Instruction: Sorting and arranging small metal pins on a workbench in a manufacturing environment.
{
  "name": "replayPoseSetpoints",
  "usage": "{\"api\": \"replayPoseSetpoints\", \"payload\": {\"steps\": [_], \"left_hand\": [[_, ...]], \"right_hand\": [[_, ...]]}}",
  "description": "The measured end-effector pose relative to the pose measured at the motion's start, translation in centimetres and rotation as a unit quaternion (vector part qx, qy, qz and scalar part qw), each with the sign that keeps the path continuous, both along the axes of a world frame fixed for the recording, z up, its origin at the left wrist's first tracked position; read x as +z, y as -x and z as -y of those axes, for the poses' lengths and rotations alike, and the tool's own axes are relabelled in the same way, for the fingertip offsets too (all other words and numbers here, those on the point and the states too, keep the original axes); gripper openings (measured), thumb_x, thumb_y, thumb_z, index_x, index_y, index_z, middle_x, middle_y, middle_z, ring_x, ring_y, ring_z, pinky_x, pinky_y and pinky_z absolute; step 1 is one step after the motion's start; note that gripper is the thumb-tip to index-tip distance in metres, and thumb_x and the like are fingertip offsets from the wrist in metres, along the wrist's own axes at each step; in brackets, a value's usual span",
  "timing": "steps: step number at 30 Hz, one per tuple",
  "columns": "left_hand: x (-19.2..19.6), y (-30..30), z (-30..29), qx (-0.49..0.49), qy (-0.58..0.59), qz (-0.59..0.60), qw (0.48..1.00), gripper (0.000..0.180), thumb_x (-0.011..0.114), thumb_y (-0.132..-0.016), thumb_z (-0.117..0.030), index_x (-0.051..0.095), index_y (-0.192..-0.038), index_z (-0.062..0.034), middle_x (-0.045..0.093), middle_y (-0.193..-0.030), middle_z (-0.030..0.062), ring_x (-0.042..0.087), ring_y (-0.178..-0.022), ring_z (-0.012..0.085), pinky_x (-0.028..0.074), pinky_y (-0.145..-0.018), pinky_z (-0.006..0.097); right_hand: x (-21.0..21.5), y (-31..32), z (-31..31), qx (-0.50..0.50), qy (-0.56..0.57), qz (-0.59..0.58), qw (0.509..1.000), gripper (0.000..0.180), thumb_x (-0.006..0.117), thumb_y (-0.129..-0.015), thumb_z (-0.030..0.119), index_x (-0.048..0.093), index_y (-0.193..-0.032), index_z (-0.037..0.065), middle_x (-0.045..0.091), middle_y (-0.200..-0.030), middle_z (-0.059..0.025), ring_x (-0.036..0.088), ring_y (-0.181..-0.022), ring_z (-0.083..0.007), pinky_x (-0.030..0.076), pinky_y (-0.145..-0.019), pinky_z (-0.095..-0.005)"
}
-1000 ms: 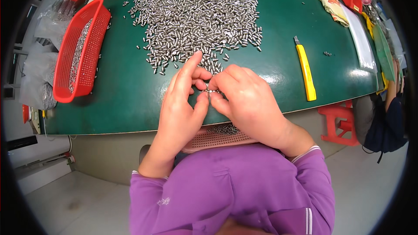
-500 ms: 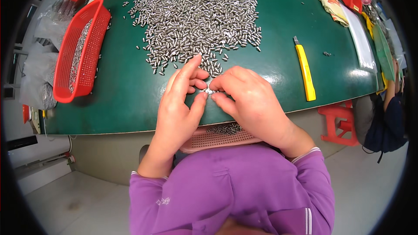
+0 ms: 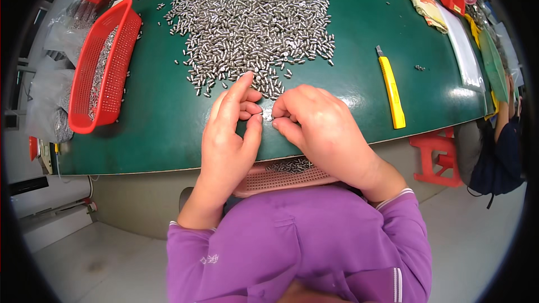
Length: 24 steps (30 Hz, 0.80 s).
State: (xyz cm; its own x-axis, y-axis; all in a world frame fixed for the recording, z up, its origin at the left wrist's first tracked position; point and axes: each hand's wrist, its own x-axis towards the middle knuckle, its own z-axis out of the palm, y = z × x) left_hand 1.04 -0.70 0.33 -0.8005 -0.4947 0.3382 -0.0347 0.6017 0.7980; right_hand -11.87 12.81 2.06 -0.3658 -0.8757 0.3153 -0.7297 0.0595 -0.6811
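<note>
Several small silvery metal parts (image 3: 266, 114) lie in the narrow gap between my two hands, close to the table's front edge. My left hand (image 3: 230, 129) rests at their left side, index finger stretched forward, thumb apart from it and the other fingers bent toward the parts. On the other side, my right hand (image 3: 317, 120) has its thumb and bent forefinger drawn into a pinch beside the parts; whatever is between those fingertips is hidden. A large heap of small cylindrical metal pieces (image 3: 258, 28) spreads over the green table (image 3: 163, 129) just beyond my fingertips.
A red perforated basket (image 3: 106, 67) of metal pieces stands left. A yellow utility knife (image 3: 392, 90) lies right. Below the table edge, a pink basket (image 3: 286, 178) holds more pieces. A red stool (image 3: 438, 157) and another person's arm (image 3: 502, 118) are at right.
My left hand has shifted slightly left, widening the gap to my right hand. The small parts between them now sit closer together, and the right fingers are a little more curled.
</note>
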Motion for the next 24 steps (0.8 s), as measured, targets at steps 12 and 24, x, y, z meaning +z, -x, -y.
{"api": "replayPoseSetpoints", "payload": {"steps": [12, 24], "left_hand": [[-0.03, -0.02, -0.04, -0.001, -0.007, -0.006, 1.000, 0.060, 0.063, -0.085, 0.014, 0.056, -0.142, -0.0008, 0.066, -0.114, 0.0108, 0.065, -0.093, 0.0143, 0.055, -0.084, 0.028], [-0.36, 0.13, 0.03, -0.008, 0.010, -0.012, 1.000, 0.057, 0.063, -0.086, 0.013, 0.057, -0.141, -0.0016, 0.066, -0.112, 0.0101, 0.064, -0.092, 0.0147, 0.054, -0.083, 0.028]], "right_hand": [[-0.15, -0.20, 0.15, -0.004, 0.021, -0.049, 0.999, 0.014, 0.071, -0.085, 0.004, 0.065, -0.097, 0.004, 0.062, -0.090, -0.0111, 0.062, -0.084, -0.0338, 0.051, -0.076, -0.0441], [-0.20, 0.06, 0.01, 0.024, 0.026, -0.056, 0.998, 0.016, 0.067, -0.084, 0.002, 0.061, -0.100, 0.002, 0.057, -0.092, -0.0146, 0.059, -0.087, -0.0347, 0.050, -0.079, -0.0454]]}}
